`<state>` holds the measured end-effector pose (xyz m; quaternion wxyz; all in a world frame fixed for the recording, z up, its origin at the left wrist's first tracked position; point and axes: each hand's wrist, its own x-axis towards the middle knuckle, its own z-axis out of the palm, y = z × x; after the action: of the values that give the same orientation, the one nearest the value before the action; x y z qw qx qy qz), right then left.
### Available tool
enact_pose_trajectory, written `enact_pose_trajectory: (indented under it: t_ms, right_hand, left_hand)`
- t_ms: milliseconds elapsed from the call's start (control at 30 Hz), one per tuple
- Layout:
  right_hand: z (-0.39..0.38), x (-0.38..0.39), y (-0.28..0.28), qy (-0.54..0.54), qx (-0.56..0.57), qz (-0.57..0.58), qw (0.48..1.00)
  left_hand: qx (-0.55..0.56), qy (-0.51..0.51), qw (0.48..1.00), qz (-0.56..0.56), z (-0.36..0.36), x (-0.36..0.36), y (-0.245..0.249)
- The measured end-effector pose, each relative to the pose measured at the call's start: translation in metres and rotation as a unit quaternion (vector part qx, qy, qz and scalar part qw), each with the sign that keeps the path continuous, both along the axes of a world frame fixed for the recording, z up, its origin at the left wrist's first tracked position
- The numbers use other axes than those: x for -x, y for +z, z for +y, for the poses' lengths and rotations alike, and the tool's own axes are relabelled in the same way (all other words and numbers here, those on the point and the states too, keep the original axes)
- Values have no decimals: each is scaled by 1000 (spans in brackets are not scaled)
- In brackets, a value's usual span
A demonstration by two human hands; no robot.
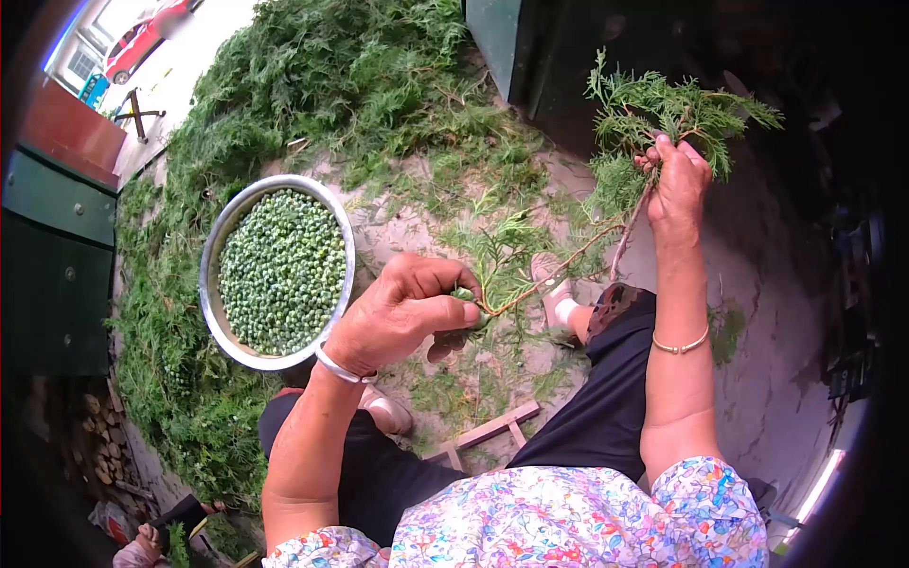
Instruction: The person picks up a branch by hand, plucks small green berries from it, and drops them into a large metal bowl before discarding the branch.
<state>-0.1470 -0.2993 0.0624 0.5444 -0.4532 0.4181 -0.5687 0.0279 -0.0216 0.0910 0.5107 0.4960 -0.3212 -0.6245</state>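
Note:
My right hand [680, 185] is closed around a leafy conifer branch [625, 185], raised at the upper right. From that branch a thin side twig [554, 270] runs down to my left hand [398, 312]. The thumb and fingers of my left hand pinch the twig's tip, where small green cones [464, 308] show partly between them. Beside the left hand, a metal basin [349, 251] holds a heap of small round green cones [282, 270]. What lies deeper inside either grip is hidden.
Cut green branches [350, 66] are piled behind and left of the basin, with scraps across the floor [398, 222]. A wooden frame piece [497, 426] lies between my feet. Another person's hand [149, 540] shows at the lower left, near stacked logs [106, 440].

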Motion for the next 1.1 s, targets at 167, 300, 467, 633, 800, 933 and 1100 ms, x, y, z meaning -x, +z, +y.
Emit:
enact_pose_trajectory:
  t_ms: [167, 300, 467, 633, 800, 933, 1100]
  right_hand:
    - [-2, 4, -3, 5, 15, 34, 999]
    - [8, -1, 5, 31, 10, 39, 999]
    - [24, -14, 2, 101, -10, 37, 994]
    - [24, -14, 0, 194, -15, 35, 980]
    - [20, -8, 1, 285, -7, 18, 958]
    - [37, -8, 16, 299, -11, -57, 952]
    - [37, -7, 11, 352, 41, -82, 932]
  left_hand:
    - [-28, -6, 999, 24, 7, 5, -8]
    - [16, 83, 977, 196, 1, 5, -38]
    - [18, 114, 970, 215, -10, 5, -51]
    - [13, 167, 958, 232, -23, 12, -46]
    - [23, 157, 969, 188, -31, 5, -54]
    - [18, 180, 964, 194, -39, 8, -57]
    - [10, 178, 957, 230, -44, 15, -49]
